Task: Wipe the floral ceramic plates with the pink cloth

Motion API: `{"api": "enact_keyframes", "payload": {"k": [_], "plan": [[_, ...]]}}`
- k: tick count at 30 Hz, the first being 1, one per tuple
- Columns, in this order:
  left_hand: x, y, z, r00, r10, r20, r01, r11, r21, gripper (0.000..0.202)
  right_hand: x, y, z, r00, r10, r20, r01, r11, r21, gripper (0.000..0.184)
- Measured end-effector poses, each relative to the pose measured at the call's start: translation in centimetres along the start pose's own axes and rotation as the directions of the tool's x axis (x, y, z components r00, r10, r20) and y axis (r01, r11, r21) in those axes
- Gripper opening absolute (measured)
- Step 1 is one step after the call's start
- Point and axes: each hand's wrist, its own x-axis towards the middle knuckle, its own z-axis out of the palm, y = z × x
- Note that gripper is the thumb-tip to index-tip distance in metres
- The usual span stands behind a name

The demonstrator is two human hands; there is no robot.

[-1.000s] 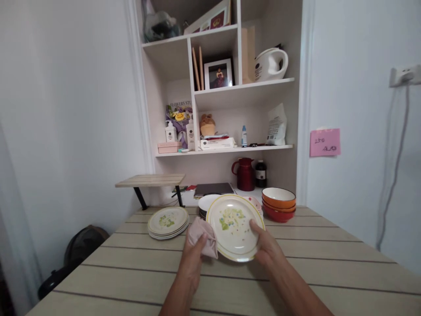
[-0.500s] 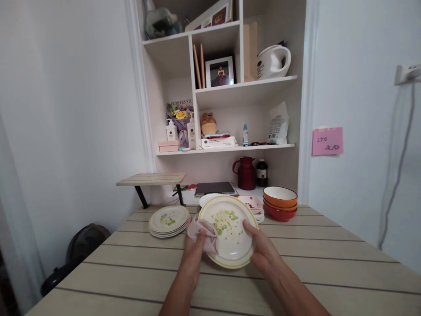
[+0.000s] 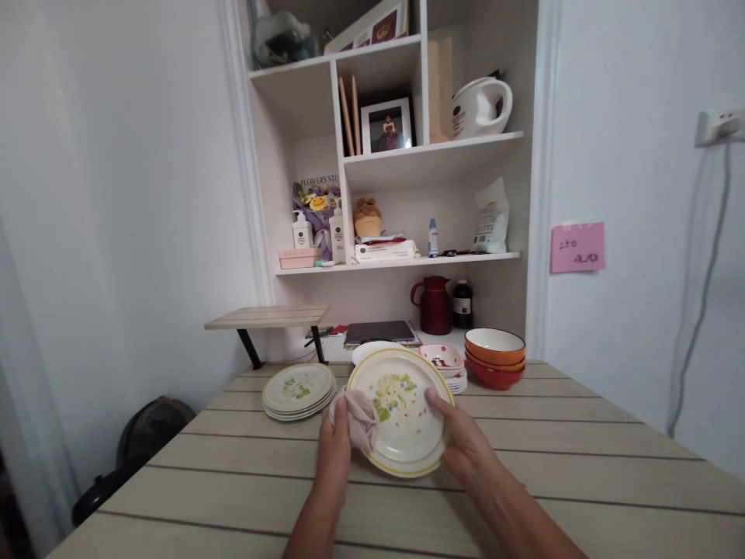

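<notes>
Round glossy off-white plate w/ yellow-lined rim (image 3: 407, 446): green leaf print, small blue dots, faces cam tilted, held above pale slatted wood tabletop (image 3: 582, 466). R hand (image 3: 462, 439): gripping plate's R rim, thumb on face. L hand (image 3: 334, 450): thumb + fingers holding crumpled dusty-pink cloth (image 3: 358, 419), which touches plate's L side. Stack of round yellow-rimmed plates (image 3: 299, 388) L of plate, near. Orange + red round bowl stack (image 3: 494, 357) behind plate, to R. Boards stretch widest R of plate, out to tabletop's slanting edge.
</notes>
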Motion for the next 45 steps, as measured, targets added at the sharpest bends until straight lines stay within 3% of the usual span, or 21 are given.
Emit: {"api": "enact_keyframes", "payload": {"k": [4, 6, 9, 15, 25, 38, 45], "plan": [[-0.8, 0.8, 0.3, 0.97, -0.163, 0.182, 0.192, 0.97, -0.152, 0.053, 0.0, -0.2, -0.1, 0.998, -0.061, 0.008, 0.061, 0.998, -0.025, 0.054], [-1.1, 1.2, 0.4, 0.955, -0.199, 0.221, 0.25, 0.94, -0.232, 0.057, 0.1, -0.4, -0.3, 0.995, -0.096, -0.005, 0.096, 0.995, -0.038, 0.054], [-1.5, 1.6, 0.6, 0.959, -0.192, 0.208, 0.246, 0.929, -0.276, 0.067, 0.0, -0.5, -0.3, 0.993, -0.118, -0.009, 0.117, 0.992, -0.055, 0.055], [-1.8, 1.5, 0.8, 0.959, -0.185, 0.215, 0.238, 0.938, -0.254, 0.049, -0.8, -0.2, 0.6, 0.993, -0.114, 0.036, 0.115, 0.992, -0.06, 0.056], [-2.0, 1.9, 0.7, 0.945, -0.243, 0.221, 0.301, 0.91, -0.286, 0.049, -2.0, 0.1, 1.6, 0.993, -0.101, 0.059, 0.104, 0.993, -0.05, 0.058], [-2.2, 2.1, 0.8, 0.949, -0.259, 0.182, 0.303, 0.906, -0.294, 0.052, -1.8, 0.5, 1.5, 0.996, -0.077, 0.051, 0.078, 0.997, -0.024, 0.059], [-2.1, 1.9, 0.8, 0.942, -0.25, 0.223, 0.309, 0.904, -0.294, 0.048, -1.9, 0.6, 1.3, 0.995, -0.085, 0.05, 0.087, 0.996, -0.023, 0.058]]}}
